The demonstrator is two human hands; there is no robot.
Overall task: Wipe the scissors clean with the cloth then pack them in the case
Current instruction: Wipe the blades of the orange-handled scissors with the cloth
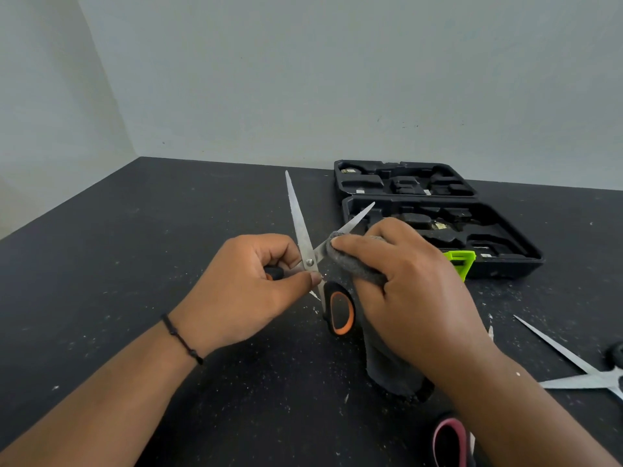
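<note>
While the left hand (pixel 242 288) holds the orange-handled scissors (pixel 305 244) near the pivot at the centre of the frame, its grip closed around one handle, the right hand (pixel 408 291) pinches the grey cloth (pixel 354 264) around one of the two spread blades. One black case (pixel 438 214) lies open on the dark counter (pixel 135 264) at the upper right, both halves showing, with a green latch (pixel 460 261) on its near edge. I count three pairs of scissors: the held one, a second pair (pixel 580 372) open at the right edge, and a pink-handled pair (pixel 450 439) at the bottom edge.

L hand (pixel 249 284) grips open scissors (pixel 305 241); R hand (pixel 404 284) rubs cloth (pixel 354 264) on blade.
</note>
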